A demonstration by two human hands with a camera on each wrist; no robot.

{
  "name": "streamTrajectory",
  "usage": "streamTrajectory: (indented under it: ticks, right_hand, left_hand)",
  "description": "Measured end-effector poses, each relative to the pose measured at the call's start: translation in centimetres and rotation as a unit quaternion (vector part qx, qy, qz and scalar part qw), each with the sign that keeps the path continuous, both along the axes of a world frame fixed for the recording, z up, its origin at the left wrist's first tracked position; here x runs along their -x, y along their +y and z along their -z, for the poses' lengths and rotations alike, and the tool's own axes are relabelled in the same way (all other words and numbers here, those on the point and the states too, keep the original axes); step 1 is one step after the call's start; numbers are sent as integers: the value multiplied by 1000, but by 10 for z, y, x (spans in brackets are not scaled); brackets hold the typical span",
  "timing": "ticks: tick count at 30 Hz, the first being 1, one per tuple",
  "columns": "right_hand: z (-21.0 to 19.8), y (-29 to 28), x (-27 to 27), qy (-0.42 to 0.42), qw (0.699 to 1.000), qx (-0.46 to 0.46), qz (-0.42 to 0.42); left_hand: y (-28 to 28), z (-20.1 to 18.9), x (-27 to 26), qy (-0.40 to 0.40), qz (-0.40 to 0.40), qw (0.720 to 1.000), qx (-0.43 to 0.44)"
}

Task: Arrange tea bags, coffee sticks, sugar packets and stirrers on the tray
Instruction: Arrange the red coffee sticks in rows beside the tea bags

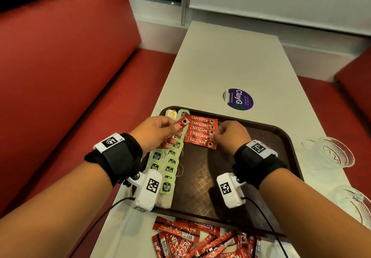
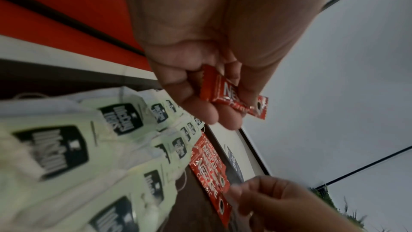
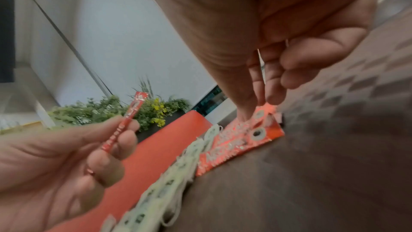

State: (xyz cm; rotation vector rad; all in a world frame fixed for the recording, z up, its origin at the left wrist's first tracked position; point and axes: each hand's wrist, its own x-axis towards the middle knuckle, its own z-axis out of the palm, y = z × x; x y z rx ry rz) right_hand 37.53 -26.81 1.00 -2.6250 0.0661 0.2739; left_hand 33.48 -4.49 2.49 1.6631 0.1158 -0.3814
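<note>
A brown tray [image 1: 281, 137] lies on the white table. Two columns of green-tagged tea bags [image 1: 169, 165] run down its left side. Beside them at the far end, several red coffee sticks [image 1: 200, 132] lie in a neat row. My left hand [image 1: 170, 131] pinches one more red coffee stick [image 1: 179, 127] in the air above the tea bags; its grip on the stick [image 2: 223, 91] shows in the left wrist view. My right hand [image 1: 215, 135] hovers at the row's right ends, its thumb tip [image 3: 243, 117] touching the sticks and nothing held between the fingers.
A loose pile of coffee sticks [image 1: 200, 239] lies on the table in front of the tray. Two glass dishes [image 1: 329, 151] [image 1: 355, 203] stand at the table's right edge. A purple sticker [image 1: 239, 99] is beyond the tray. Red bench seats [image 1: 60, 77] flank the table.
</note>
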Motion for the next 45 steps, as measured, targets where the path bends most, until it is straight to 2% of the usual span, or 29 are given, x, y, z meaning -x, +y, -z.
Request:
streamTrajectory:
  ticks: [2, 5, 7, 12, 16, 20, 25, 31, 37, 40, 43, 45]
  right_hand:
    - [-14, 5, 6, -43, 995, -86, -16]
    - [-39, 18, 19, -10, 973, -212, -88]
    - [-49, 21, 23, -4, 967, -219, -129]
    - [-51, 11, 27, 8, 963, -230, -138]
    - [-41, 4, 32, 55, 949, -305, -64]
    - [-29, -14, 35, 98, 929, -356, 42]
    - [-15, -24, 35, 144, 935, -304, 111]
    - [-15, -5, 27, 194, 949, -215, 125]
    - [-4, 4, 22, 180, 964, -149, 127]
    - [-3, -2, 23, 125, 983, -105, 83]
    - [-16, 2, 41, 87, 996, 5, -9]
    - [-32, 5, 59, 42, 996, 3, -78]
  left_hand:
    - [-4, 0, 1, -7, 20, 1000, -12]
    - [-10, 0, 3, -15, 46, 998, -40]
    - [-13, 1, 3, -19, 55, 997, -60]
    - [-16, 0, 5, -41, 52, 996, -65]
    - [-18, -3, 7, -48, 53, 996, -51]
    - [-12, -3, 10, -64, -12, 995, -81]
    - [-1, -4, 19, -82, -64, 990, -94]
    - [11, 1, 29, -81, -84, 989, -89]
    - [20, -1, 45, -83, -100, 987, -92]
    - [20, -10, 57, -84, -103, 986, -102]
    - [19, -21, 80, -105, -90, 982, -129]
    - [14, -27, 99, -127, -55, 978, -156]
